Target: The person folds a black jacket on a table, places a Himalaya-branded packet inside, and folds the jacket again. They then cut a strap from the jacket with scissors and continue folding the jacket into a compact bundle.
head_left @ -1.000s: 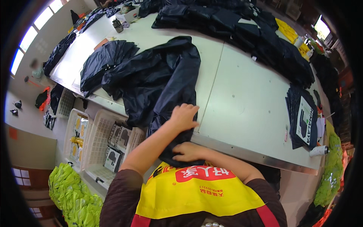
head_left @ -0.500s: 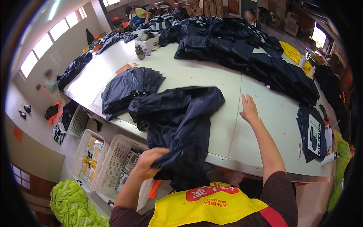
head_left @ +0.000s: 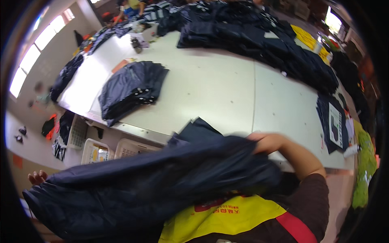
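A dark jacket (head_left: 154, 182) is stretched across the lower half of the frame, held off the counter (head_left: 219, 89) between both hands. The left hand (head_left: 37, 177), at lower left, shows only its fingertips above the fabric edge, curled around it. The right hand (head_left: 265, 141), right of centre, is closed on the opposite end of the jacket, blurred. A folded pile of dark garments (head_left: 131, 89) lies on the counter at upper left. A larger heap of dark clothing (head_left: 259, 40) runs along the top. White baskets (head_left: 109, 150) stand below the counter edge at left.
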